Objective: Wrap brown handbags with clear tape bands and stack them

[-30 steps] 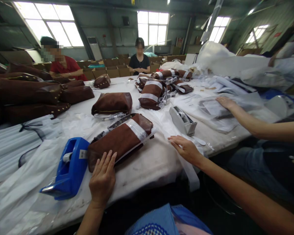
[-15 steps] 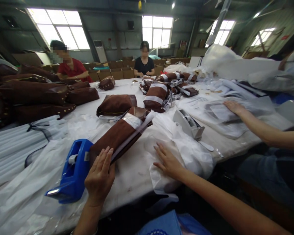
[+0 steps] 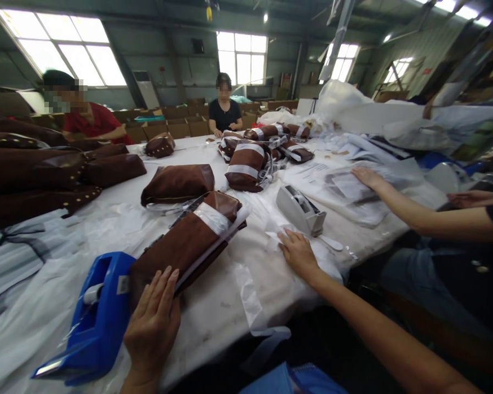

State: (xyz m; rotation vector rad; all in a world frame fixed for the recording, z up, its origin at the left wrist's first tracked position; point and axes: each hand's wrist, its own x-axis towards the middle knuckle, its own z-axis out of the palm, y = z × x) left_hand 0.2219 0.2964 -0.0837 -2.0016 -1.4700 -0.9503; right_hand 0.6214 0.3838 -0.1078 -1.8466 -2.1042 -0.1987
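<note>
A brown bag (image 3: 176, 243) lies tilted in front of me, with a clear-white band wrapped round its far end and a pale strip along its near side. My left hand (image 3: 154, 320) rests on its near end, fingers straight and side by side. To the right, my right hand (image 3: 299, 254) lies on crumpled white plastic (image 3: 254, 219), palm down with fingers extended. A long white strip (image 3: 248, 295) hangs from that plastic over the table edge. The blue tape dispenser (image 3: 94, 317) stands against the bag's left end. A grey tape dispenser (image 3: 299, 210) sits just beyond my right hand.
Brown bags (image 3: 33, 169) are piled at the left, and banded ones (image 3: 246, 167) lie mid-table. Another brown bag (image 3: 178, 183) sits behind mine. At the right, a co-worker's hand (image 3: 367, 178) presses on clear plastic bags (image 3: 345, 189). Two people (image 3: 224, 112) work across the table.
My right hand moved toward me over the white plastic, then back out toward the grey dispenser, shifting the plastic. My left hand stays on the bag. The whole view has shifted somewhat.
</note>
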